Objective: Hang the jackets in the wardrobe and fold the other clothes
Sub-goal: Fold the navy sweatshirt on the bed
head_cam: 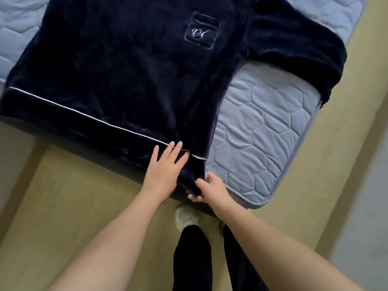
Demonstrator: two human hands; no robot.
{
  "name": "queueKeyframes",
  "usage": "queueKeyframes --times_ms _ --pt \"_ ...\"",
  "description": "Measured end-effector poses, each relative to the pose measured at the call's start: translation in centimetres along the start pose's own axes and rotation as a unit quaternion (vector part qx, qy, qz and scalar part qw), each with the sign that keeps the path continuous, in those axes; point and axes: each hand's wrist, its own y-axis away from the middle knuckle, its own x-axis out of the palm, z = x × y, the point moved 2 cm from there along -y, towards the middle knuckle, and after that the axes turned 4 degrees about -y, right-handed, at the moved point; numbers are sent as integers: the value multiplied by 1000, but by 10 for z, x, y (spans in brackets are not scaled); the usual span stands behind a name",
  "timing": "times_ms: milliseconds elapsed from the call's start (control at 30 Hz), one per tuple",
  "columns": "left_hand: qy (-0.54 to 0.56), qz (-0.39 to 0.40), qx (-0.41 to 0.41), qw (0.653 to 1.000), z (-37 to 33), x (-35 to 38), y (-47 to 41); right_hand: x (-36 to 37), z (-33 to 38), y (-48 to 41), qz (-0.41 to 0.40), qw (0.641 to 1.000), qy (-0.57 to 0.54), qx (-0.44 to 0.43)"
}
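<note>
Navy top [115, 70] spread on bed [262, 122]; left grip [165, 166] released, palm flat on it, right grip [212, 187] pinching its bottom corner.

Navy top [117, 66] w/ pocket [202, 31] on bed [262, 133]

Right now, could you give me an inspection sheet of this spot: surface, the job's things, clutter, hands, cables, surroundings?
Surface: quilted blue mattress, near corner bare.
Job's things: dark navy top laid flat, pocket facing up, one sleeve draped over the mattress edge.
Clutter: nothing seen.
Hands: left hand lies flat on the hem; right hand pinches the hem's corner.
Cables: nothing seen.
Surroundings: tan floor; the person's pale shoe and black trousers.
</note>
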Motion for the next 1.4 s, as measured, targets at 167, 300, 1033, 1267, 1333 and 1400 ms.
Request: queueKeyframes --times_ms 167,300,1033,1267,1333,1400 --pt "-38 197 32 979 -1 -9 -1 -22 -2 1 -25 995 81 59" --pt "-32 306 23 951 -12 -61 -39 -68 51 -10 -71 982 174 -15" --pt "96 64 -81 990 -126 -177 -415 -424 324 -163 -31 902 424 -75" --pt "200 134 -185 953 -123 -178 -372 -469 339 -132 -16 888 449 -93" --pt "315 218 -258 887 -140 -164 -354 -467 339 -124 -17 886 450 -110" --pt "495 186 -395 751 -151 -158 -351 -467 337 -120 -1 897 425 -124"
